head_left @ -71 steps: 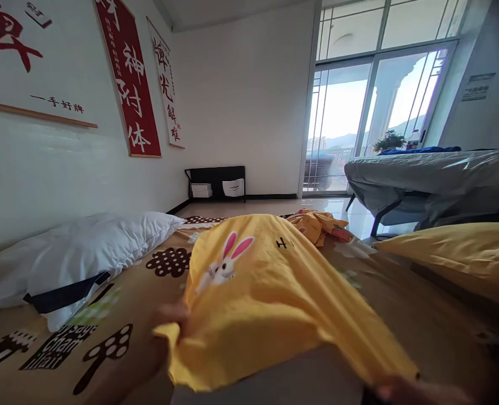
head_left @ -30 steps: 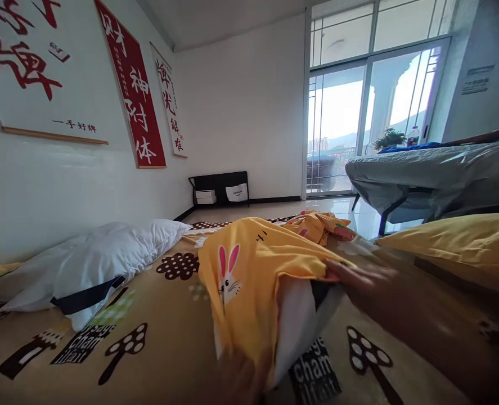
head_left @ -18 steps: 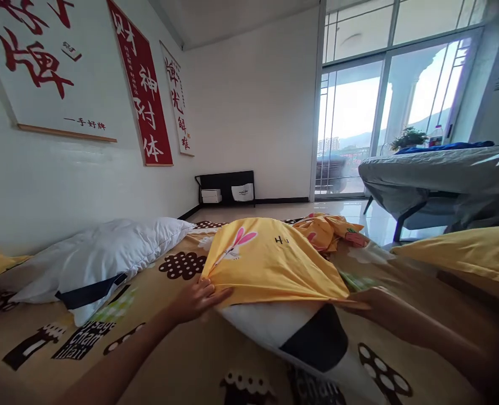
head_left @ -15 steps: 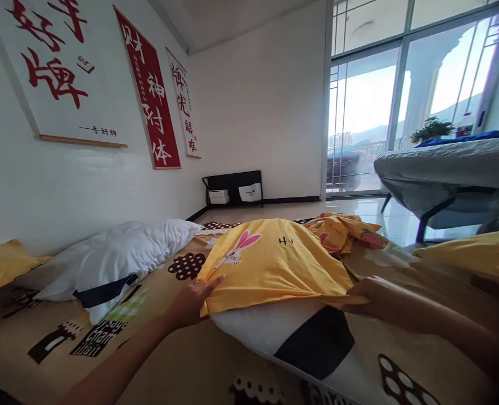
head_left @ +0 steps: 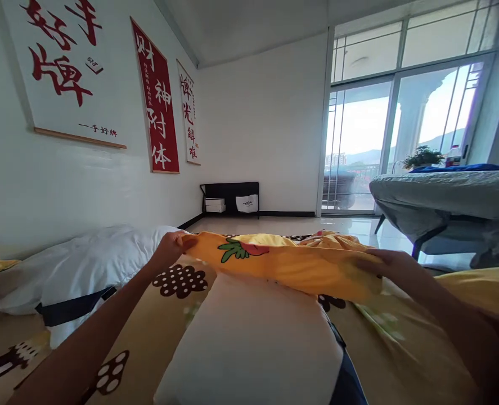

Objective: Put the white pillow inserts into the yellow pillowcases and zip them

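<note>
Your left hand (head_left: 171, 247) and right hand (head_left: 386, 264) are each clamped on an end of the yellow pillowcase (head_left: 287, 261), stretched across the far end of the white pillow (head_left: 249, 343) lying on the bed (head_left: 405, 349).

The yellow pillowcase (head_left: 291, 264) is soft matt cloth, creased, with a printed strawberry. The white pillow (head_left: 249, 343) beneath it looks smooth, plain fabric. The bed sheet (head_left: 169, 292) is matt printed cloth. The floor (head_left: 274, 225) is glossy tile, mirroring window light.
</note>
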The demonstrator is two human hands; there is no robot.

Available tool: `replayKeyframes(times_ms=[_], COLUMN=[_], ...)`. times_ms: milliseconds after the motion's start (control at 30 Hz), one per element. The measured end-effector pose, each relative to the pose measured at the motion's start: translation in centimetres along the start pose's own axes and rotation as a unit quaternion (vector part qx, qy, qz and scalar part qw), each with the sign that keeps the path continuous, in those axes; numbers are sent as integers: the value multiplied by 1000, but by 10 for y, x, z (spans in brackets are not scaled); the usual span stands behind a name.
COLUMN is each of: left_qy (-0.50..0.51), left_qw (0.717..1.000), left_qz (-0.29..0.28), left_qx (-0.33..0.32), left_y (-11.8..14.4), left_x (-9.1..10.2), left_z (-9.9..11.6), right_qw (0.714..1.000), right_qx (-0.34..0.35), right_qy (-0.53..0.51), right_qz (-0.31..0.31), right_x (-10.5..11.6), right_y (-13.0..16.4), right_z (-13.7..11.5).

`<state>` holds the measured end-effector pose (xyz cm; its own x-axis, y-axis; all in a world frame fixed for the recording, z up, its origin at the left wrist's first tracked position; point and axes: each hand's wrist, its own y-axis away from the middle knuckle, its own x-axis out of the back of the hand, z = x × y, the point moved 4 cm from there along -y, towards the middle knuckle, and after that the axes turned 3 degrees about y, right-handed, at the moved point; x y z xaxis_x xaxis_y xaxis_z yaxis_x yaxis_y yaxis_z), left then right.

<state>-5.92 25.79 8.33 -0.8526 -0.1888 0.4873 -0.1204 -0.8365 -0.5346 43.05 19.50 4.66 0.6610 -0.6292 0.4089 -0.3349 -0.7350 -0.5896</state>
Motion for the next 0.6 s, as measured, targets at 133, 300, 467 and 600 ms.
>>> replayKeyframes(times_ms=[133,300,467,600], left_qy=[-43,-295,-174,109], left_qw=[988,907,978,989], left_qz=[143,238,112,2], left_qx=[-47,-185,-5,102], left_y=[-32,-39,-32,-46], left_x=[-12,-13,0,-22], left_z=[1,37,37,26], right_qw=[998,980,996,999], right_qx=[-36,-26,-88,8], right_qy=[48,162,1,-28], right_qz=[-28,111,-12,-32], right_x=[2,25,33,8], right_y=[-16,-20,-8,-13], right_z=[8,-32,-31,-33])
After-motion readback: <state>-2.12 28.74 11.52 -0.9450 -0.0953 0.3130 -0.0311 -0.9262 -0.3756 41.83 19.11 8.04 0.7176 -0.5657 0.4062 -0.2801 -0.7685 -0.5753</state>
